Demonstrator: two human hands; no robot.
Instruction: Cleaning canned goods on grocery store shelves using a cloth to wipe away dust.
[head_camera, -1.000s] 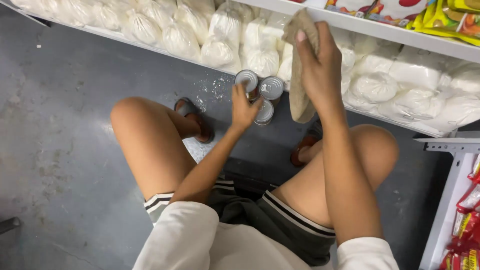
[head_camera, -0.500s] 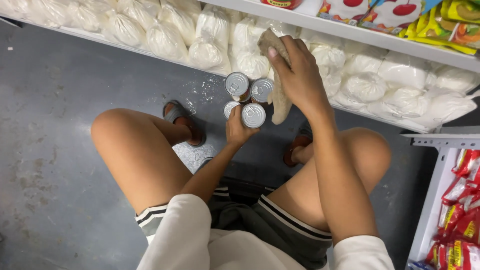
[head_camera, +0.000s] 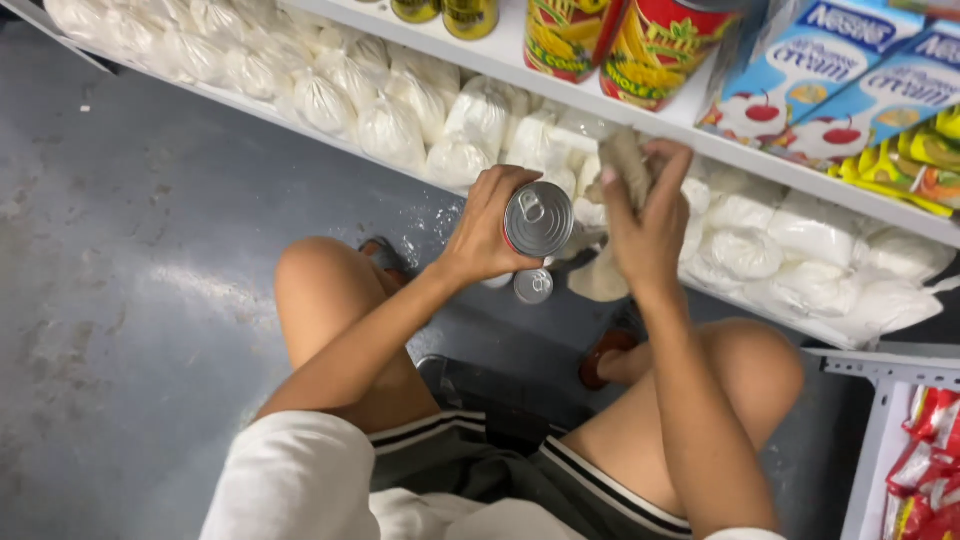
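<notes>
Raised since earlier: left hand (head_camera: 485, 230) grasps one tin can (head_camera: 538, 218); right hand (head_camera: 645, 215) clenches cloth (head_camera: 622, 165). Slack grip risks dropping can.

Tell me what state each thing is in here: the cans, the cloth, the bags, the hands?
Left hand: closed around the silver can.
Silver can: lifted, pull-tab lid sealed, facing the camera.
Second can: lower down, upright, lid sealed.
Right hand: gripping the beige cloth.
Beige cloth: crumpled, hanging from the hand.
White bags: tied shut, packed on the bottom shelf.
</notes>
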